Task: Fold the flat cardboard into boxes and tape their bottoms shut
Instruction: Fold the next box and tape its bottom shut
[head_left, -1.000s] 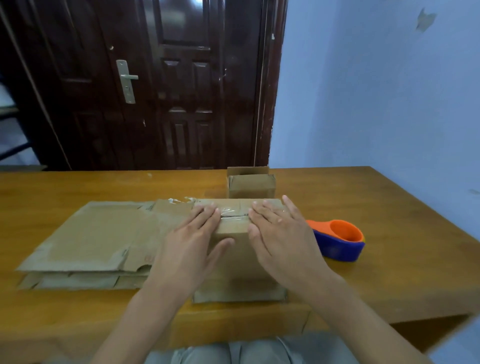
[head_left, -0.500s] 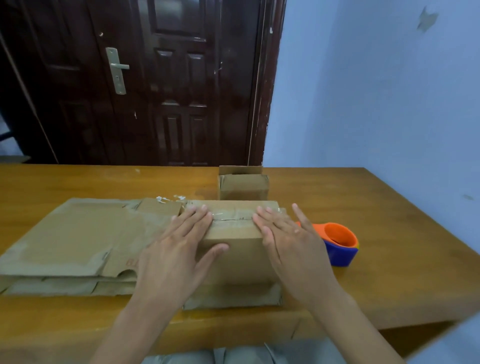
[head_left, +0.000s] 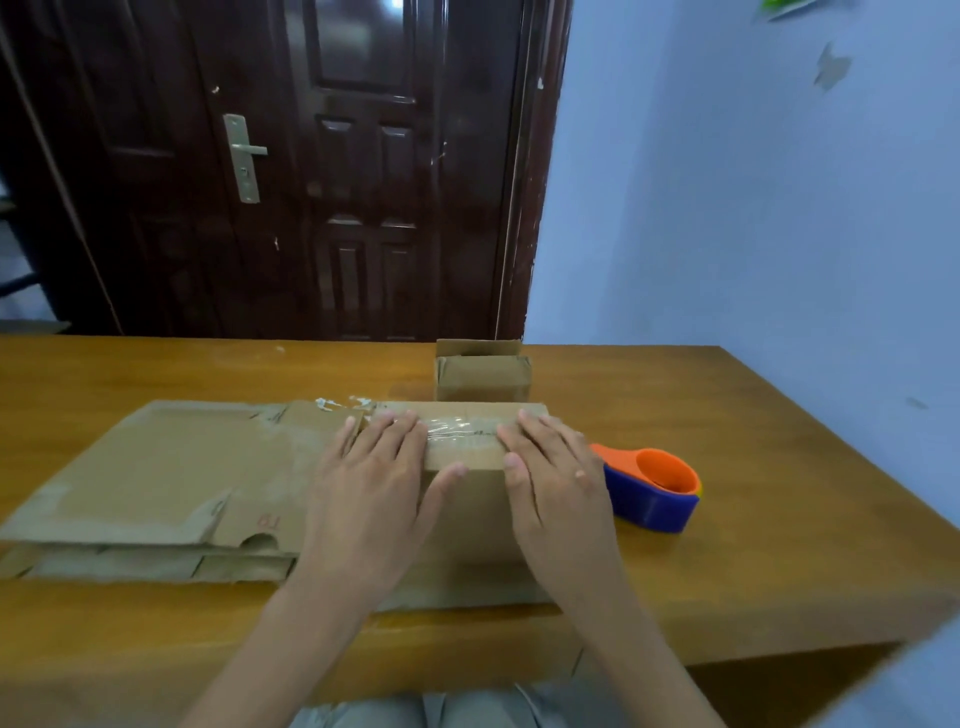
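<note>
A folded cardboard box (head_left: 470, 512) stands upside down near the table's front edge, with a strip of clear tape (head_left: 460, 428) along its bottom seam. My left hand (head_left: 371, 488) lies flat on the box's left part, fingers straight on the tape. My right hand (head_left: 558, 480) presses flat on the right part, fingers straight. A stack of flat cardboard (head_left: 150, 483) lies to the left of the box. An orange and blue tape dispenser (head_left: 652, 491) sits just right of my right hand.
A small finished box (head_left: 483, 374) stands behind the one under my hands. The wooden table (head_left: 779, 519) ends at a pale blue wall on the right. A dark door is behind the table.
Both hands have slid apart along the taped seam, the left one leftward and the right one rightward. The camera view has shifted a little.
</note>
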